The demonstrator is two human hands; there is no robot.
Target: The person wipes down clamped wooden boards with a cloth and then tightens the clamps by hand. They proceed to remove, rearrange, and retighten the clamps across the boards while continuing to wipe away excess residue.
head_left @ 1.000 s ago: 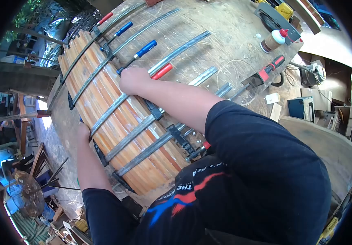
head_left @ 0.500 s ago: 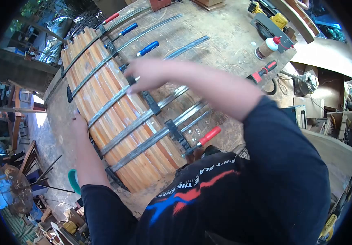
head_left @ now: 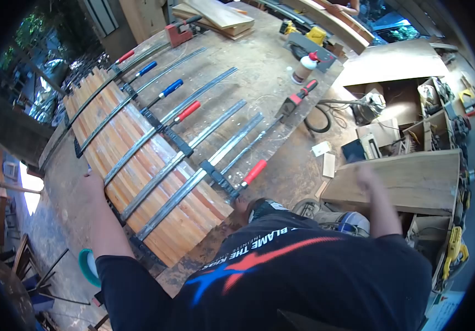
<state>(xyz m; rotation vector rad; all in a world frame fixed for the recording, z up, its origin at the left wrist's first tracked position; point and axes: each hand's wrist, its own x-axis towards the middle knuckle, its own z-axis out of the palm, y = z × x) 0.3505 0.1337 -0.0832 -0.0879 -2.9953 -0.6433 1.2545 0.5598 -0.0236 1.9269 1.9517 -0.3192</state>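
A panel of glued wood strips [head_left: 138, 146] lies on the workbench with several bar clamps across it. My left hand [head_left: 95, 186] is at the panel's left edge, its fingers curled around the end of the middle bar clamp [head_left: 130, 156]; the jaw there is hidden behind the hand. That clamp's red handle [head_left: 188, 111] stands out past the panel's other side. My right hand [head_left: 367, 177] is well away to the right, above a wide wooden board [head_left: 403, 182]. Motion smears its fingers, and nothing clear shows in it.
On the workbench [head_left: 265, 49] are a glue bottle [head_left: 305, 69], a clamp with a red and black handle [head_left: 298, 100], a red clamp [head_left: 178, 34] and stacked boards [head_left: 221, 19]. Clamp bars jut rightward from the panel. Crates of tools [head_left: 428, 127] stand at right. A person's arm [head_left: 350, 6] shows at the top.
My right hand has left the middle clamp's handle area and swung far to the right. The view has turned right. My left hand remains at the panel's left edge.
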